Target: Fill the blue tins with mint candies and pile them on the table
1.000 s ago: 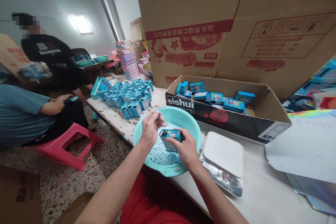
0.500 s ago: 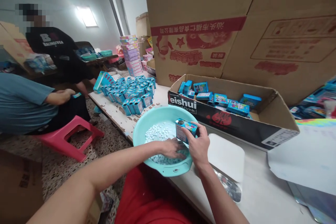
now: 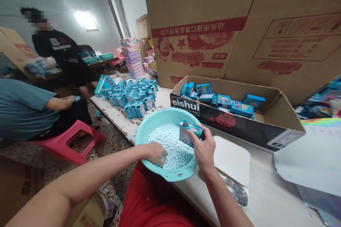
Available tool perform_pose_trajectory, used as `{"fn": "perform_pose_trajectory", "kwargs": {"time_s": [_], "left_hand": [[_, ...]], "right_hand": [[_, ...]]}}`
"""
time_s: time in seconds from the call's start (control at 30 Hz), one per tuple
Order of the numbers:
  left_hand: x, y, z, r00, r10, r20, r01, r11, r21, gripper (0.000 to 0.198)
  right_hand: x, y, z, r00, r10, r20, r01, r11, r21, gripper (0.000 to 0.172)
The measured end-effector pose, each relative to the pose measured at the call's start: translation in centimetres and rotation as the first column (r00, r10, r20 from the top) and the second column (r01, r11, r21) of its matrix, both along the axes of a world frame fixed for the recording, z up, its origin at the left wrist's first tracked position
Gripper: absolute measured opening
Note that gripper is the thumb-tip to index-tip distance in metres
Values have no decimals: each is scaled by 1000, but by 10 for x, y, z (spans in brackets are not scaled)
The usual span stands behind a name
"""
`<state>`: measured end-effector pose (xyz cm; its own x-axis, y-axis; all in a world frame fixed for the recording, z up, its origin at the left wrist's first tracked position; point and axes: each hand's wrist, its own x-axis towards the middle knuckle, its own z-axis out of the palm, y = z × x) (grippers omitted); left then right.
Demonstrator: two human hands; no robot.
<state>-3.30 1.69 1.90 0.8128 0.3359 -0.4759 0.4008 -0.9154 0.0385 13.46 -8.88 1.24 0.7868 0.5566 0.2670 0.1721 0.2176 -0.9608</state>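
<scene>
A light-blue plastic basin [image 3: 183, 115] rests near the table edge in front of me, holding many small pale-blue candies [image 3: 176, 154]. My left hand [image 3: 156, 153] is down among the candies at the basin's left side, its fingers curled and the fingertips partly hidden. Over the basin's right side, my right hand [image 3: 205, 147] grips a small blue candy box [image 3: 189, 134] between thumb and fingers. The box is upright and slightly tilted, with a dark round opening on top.
Many similar blue boxes [image 3: 128, 94] stand at the table's left. A black-sided carton [image 3: 239, 131] behind the basin holds more. A white scale [image 3: 231, 159] lies right of the basin. At left, one person sits on a red stool [image 3: 71, 142]; another person [image 3: 61, 49] stands behind.
My left hand has moved left through the candies, from the basin's middle to its left side. My right hand still holds the box in nearly the same place.
</scene>
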Motion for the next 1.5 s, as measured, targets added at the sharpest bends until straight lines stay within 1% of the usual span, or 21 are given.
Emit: {"fn": "perform_pose_trajectory", "kwargs": {"time_s": [0.1,0.13,0.17,0.2,0.23,0.27,0.3,0.33,0.37,0.4,0.43,0.47,0.53,0.63,0.7,0.8,0.9,1.03,1.3,1.4,1.5], "left_hand": [[2,6,0,970,135,204,-116,988,-103,11],[2,8,1,934,224,279,-176,966,-190,13],[2,10,2,877,344,336,-244,920,-306,16],[2,11,4,794,487,364,-311,840,-445,18],[1,12,6,685,635,357,-359,721,-593,21],[1,13,9,552,769,322,-369,572,-732,24],[1,13,12,403,875,269,-331,414,-848,27],[1,12,16,256,944,206,-244,270,-931,29],[3,11,20,129,982,140,-124,156,-980,30],[5,10,24,30,997,74,6,74,-997,29],[9,9,28,-44,999,16,128,22,-992,28],[13,7,32,-98,995,-30,233,-7,-973,26],[24,4,36,-185,979,-85,366,-12,-931,23],[39,-2,37,-302,949,-91,394,37,-919,26],[46,-6,35,-318,947,-47,373,79,-925,30],[51,-9,33,-342,938,50,356,178,-917,34],[52,-11,33,-376,919,121,322,252,-913,35],[51,-11,35,-371,911,183,260,290,-921,34],[52,-10,35,-358,906,227,249,327,-912,35],[51,-12,36,-353,906,232,243,328,-913,36],[50,-13,38,-317,919,236,247,320,-915,36]], "right_hand": [[-3,-2,2,995,87,-51,-87,996,5,50],[-4,-1,3,994,110,-26,-110,994,-19,49],[-6,0,3,992,129,8,-129,990,-48,48],[-7,1,3,989,142,38,-139,987,-76,47],[-8,2,3,987,146,60,-140,986,-95,47],[-9,3,3,987,143,78,-134,985,-107,46],[-10,4,3,986,140,95,-128,985,-117,46],[-12,4,3,982,145,119,-129,983,-131,44],[-13,5,3,976,158,148,-136,979,-151,42],[-15,5,3,967,180,179,-150,973,-173,41],[-18,5,3,955,211,207,-171,966,-196,39],[-21,6,3,942,243,230,-194,957,-216,37],[-27,6,3,916,301,266,-238,940,-243,34],[-33,8,1,881,348,321,-272,927,-259,31],[-35,9,-2,862,358,360,-278,926,-256,29],[-34,10,-3,847,367,383,-286,924,-254,28],[-33,10,-2,867,348,356,-273,930,-245,28],[-34,9,0,885,317,340,-251,942,-224,32],[-34,7,-2,898,280,339,-221,954,-200,34],[-35,6,-2,889,294,352,-229,949,-217,34],[-35,6,-2,886,306,348,-242,946,-217,34]]}}
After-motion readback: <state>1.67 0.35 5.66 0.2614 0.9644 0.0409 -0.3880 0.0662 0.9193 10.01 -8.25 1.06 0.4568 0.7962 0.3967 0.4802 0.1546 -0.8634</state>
